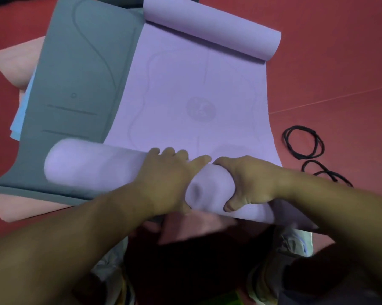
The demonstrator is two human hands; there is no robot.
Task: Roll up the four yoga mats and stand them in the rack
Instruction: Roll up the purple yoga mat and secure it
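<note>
A purple yoga mat [185, 89] lies on top of a pile, its far end curled into a loose roll [212, 25]. Its near end is rolled into a tube [93, 164] that lies across the frame. My left hand [170, 172] curls over the middle of the tube. My right hand [249, 181] grips the tube's right end, thumb underneath. Under the purple mat sits a grey mat [75, 84]. Beneath that a light blue mat [20, 119] and a pink mat [16, 67] show at the left.
The red floor [328, 62] runs all around the pile. Black elastic loops [304, 140] lie on it to the right, with another black band [326, 172] just behind my right forearm. My shoes [280, 256] are at the bottom.
</note>
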